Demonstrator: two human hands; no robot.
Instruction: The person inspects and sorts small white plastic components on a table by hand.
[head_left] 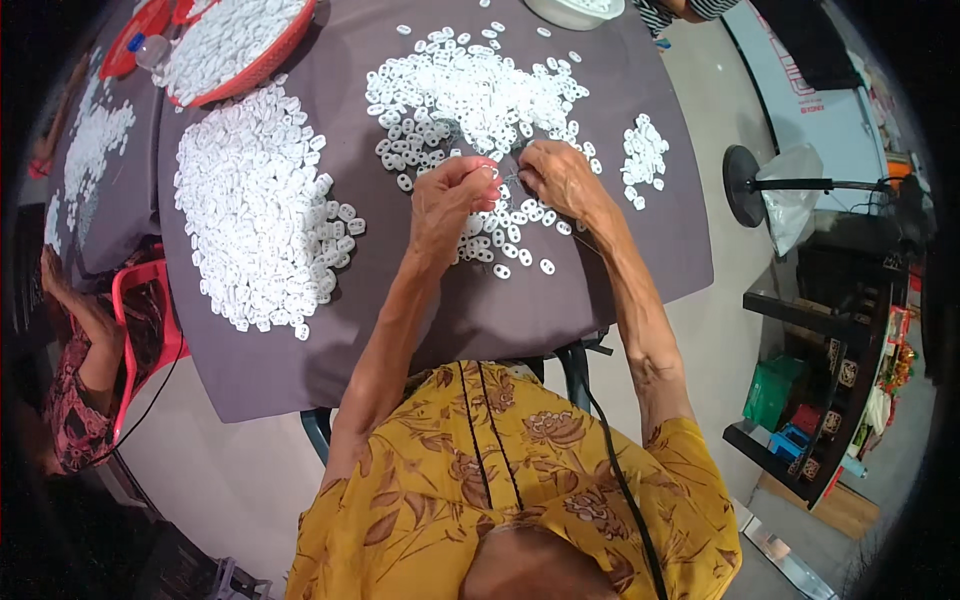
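Over the dark cloth-covered table, my left hand point(447, 198) is closed in a pinch. At its fingertips is a small white plastic piece point(489, 171), partly hidden by the fingers. My right hand point(562, 180) faces it, thumb and fingers pressed together near some thin grey wire-like bits point(512, 178); what exactly it grips is too small to make out. Under and in front of both hands lie loose oval white pieces with two holes point(500, 238). Beyond the hands spreads a larger heap of the same pieces point(480, 90), with a dark grey tangle point(447, 130) at its near side.
A big white pile point(255, 210) covers the table's left part, below a red basket point(270, 65) full of pieces. A small cluster point(645, 155) lies at the right. At the far edge stands a white bowl point(575, 12). Other people sit at the left and far right.
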